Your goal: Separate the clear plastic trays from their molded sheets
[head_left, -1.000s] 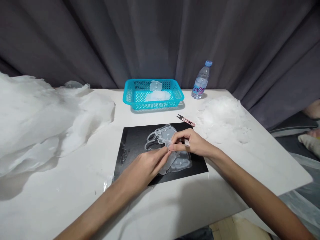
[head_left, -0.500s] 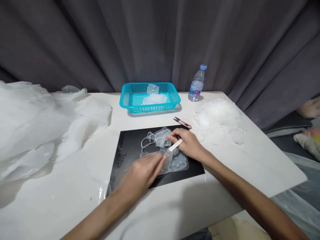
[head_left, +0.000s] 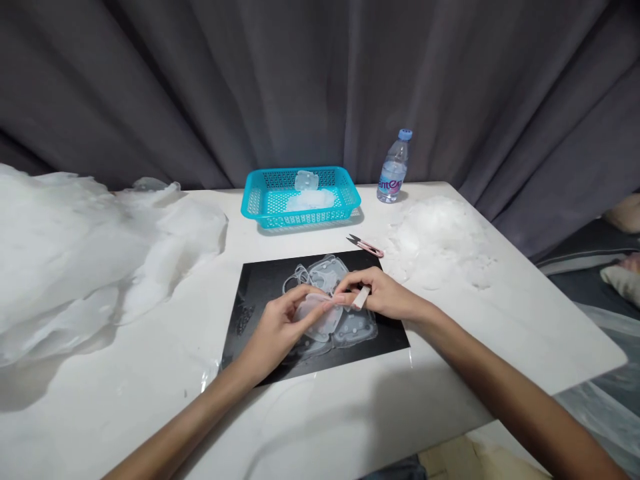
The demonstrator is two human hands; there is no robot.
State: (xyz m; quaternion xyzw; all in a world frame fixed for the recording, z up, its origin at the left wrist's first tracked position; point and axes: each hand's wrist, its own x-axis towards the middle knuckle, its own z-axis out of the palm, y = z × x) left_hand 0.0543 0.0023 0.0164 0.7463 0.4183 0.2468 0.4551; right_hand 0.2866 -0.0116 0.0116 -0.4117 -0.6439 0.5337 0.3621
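My left hand (head_left: 285,325) is closed on a thin, translucent, rounded plastic piece (head_left: 320,325), with the thumb and fingers at its upper edge. My right hand (head_left: 373,291) has a slim white flat tool (head_left: 361,297) tucked in its fingers; its kind does not show. The thumb and forefinger of that hand pinch together at the same piece, by my left fingertips. Below both hands lies a black mat (head_left: 260,287). On it are more clear moulded pieces (head_left: 354,328) with small round dots, and thin curled clear strips (head_left: 300,273), partly covered by my hands.
A blue plastic basket (head_left: 257,217) holding clear pieces stands at the back. Pink-handled thread snips (head_left: 366,246) lie beyond the mat, with a water bottle (head_left: 393,175) behind. Crumpled translucent sheeting (head_left: 75,253) fills the left; a heap of white scraps (head_left: 435,240) sits at the right.
My left hand has stopped its blurred motion and now steadies the piece. The white tool has swung back into my right hand, whose fingertips have come to the piece's edge.
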